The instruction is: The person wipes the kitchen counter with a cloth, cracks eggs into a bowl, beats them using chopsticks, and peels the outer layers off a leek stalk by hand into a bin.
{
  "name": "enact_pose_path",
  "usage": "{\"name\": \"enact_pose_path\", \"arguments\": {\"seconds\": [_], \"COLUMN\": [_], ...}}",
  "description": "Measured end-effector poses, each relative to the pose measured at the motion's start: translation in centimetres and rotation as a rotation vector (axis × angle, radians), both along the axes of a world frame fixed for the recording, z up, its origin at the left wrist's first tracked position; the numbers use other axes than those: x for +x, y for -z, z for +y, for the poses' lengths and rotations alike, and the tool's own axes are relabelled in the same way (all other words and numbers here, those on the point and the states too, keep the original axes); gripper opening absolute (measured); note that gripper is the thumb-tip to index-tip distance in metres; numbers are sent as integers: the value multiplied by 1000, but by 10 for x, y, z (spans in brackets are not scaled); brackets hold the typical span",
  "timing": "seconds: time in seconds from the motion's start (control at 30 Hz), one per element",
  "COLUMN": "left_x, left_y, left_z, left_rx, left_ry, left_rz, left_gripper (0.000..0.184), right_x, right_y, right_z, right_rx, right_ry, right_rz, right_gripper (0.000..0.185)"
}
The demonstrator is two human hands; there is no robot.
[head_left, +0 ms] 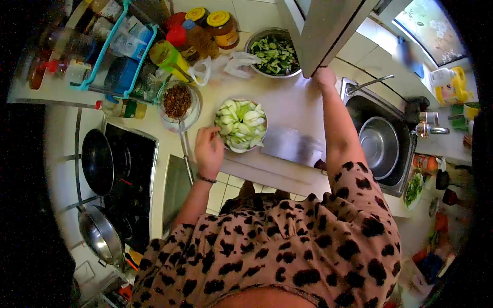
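Note:
My left hand (209,152) is beside a bowl of pale green sliced vegetable (240,126), loosely curled by its left rim with nothing visible in it. Whether the fingertips touch the rim is unclear. At the far side of the counter, my right hand (324,78) is closed at the lower corner of a grey cabinet door (328,31); its fingers are partly hidden. A broad-bladed cleaver (292,143) lies on the counter near the front edge, between my arms.
A metal bowl of chopped greens (273,53) stands at the back. Jars (222,30), bottles and a dish of dried red-brown spices (177,101) are left of it. A stove with a black pan (97,161) lies left; a sink holding a metal basin (379,149) lies right.

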State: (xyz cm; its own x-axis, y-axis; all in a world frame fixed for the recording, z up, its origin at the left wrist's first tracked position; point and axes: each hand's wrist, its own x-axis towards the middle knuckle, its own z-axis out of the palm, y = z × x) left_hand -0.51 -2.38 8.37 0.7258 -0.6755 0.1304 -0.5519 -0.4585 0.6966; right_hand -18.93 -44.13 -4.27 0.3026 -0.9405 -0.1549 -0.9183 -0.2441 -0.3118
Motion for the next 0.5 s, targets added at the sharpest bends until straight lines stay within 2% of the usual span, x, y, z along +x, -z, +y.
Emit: {"name": "enact_pose_path", "arguments": {"seconds": [0.07, 0.13, 0.17, 0.2, 0.23, 0.27, 0.3, 0.33, 0.37, 0.4, 0.47, 0.5], "left_x": [-5, -12, -17, -20, -23, -25, -27, -30, -31, -32, -31, -29], "left_y": [-9, -8, -7, -5, 1, 5, 8, 9, 11, 12, 16, 23], "left_z": [-30, -54, -63, -65, -65, -66, -62, -55, -48, -42, -35, -34], "left_rx": [-73, -69, -52, -65, -72, -80, -88, -83, -76, -80, 56, 55], "left_ry": [293, 378, 457, 475, 451, 425, 439, 392, 346, 364, 423, 443], "left_rz": [-216, -229, -243, -238, -225, -217, -217, -209, -203, -209, -391, -399], "left_gripper": [26, 30, 34, 34, 40, 46, 46, 55, 63, 63, 70, 70], "right_x": [-1, -12, -15, -17, -13, -4, 7, 21, 34, 50, 64, 62], "right_y": [3, 20, 22, 5, 33, -29, -38, -59, -86, -59, -88, -88], "right_z": [-2, 1, 8, 31, 37, 81, 114, 153, 184, 202, 242, 242], "right_rx": [92, -60, -108, 22, 265, 374, 427, 521, 613, 533, 339, 184], "right_ry": [-20, -71, -25, 53, 140, 86, 7, -3, -77, -261, -494, -450], "right_rz": [24, 4, -112, -363, -613, -643, -772, -896, -862, -859, -887, -806], "right_gripper": [34, 21, 21, 20, 18, 17, 23, 31, 37, 36, 31, 27]}}
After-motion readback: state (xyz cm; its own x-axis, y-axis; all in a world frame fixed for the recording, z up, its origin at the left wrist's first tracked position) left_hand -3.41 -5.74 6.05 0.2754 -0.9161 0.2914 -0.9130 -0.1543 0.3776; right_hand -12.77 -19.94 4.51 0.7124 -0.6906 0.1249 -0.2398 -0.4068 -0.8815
